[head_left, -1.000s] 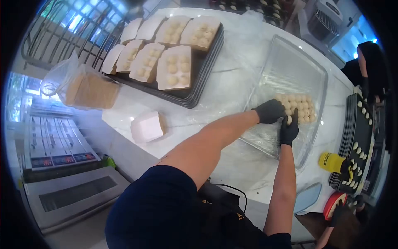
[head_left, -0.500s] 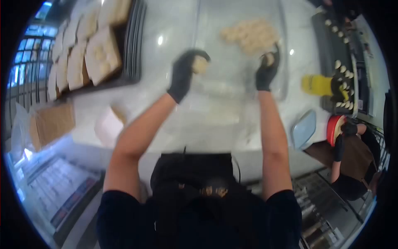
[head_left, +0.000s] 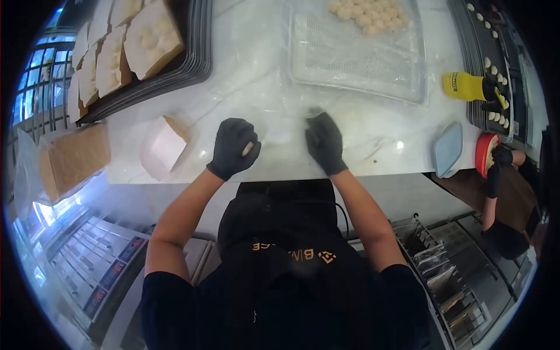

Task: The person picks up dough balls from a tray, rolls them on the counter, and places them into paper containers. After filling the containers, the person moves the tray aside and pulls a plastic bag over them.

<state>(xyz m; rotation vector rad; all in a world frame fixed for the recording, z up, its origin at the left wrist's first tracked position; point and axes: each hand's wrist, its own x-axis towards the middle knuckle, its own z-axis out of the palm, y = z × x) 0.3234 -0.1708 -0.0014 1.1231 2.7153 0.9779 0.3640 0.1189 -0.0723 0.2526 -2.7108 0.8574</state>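
Note:
My left hand (head_left: pixel 233 150), in a black glove, is curled closed over the marble counter near its front edge. A bit of pale dough (head_left: pixel 248 149) shows between its fingers. My right hand (head_left: pixel 325 143), gloved in black too, is closed low over the counter to the right, palm side down. Its fingertips are smeared by motion, and whatever it may hold is hidden. Ahead of both hands, dough balls (head_left: pixel 373 16) sit clustered at the far end of a clear perforated plastic tray (head_left: pixel 356 58).
Paper boxes of dough pieces (head_left: pixel 153 42) stand on stacked black trays (head_left: pixel 198 58) at left. A white paper box (head_left: pixel 165 146) and wrapped brown box (head_left: pixel 76 157) are nearer. Right are a yellow bottle (head_left: pixel 464 86), blue lid (head_left: pixel 448 150), and another person's gloved hands at a red container (head_left: pixel 485 153).
Both hands have drawn back from the plastic tray toward the counter's front edge and closer together. The view has shifted, so the tray now appears higher.

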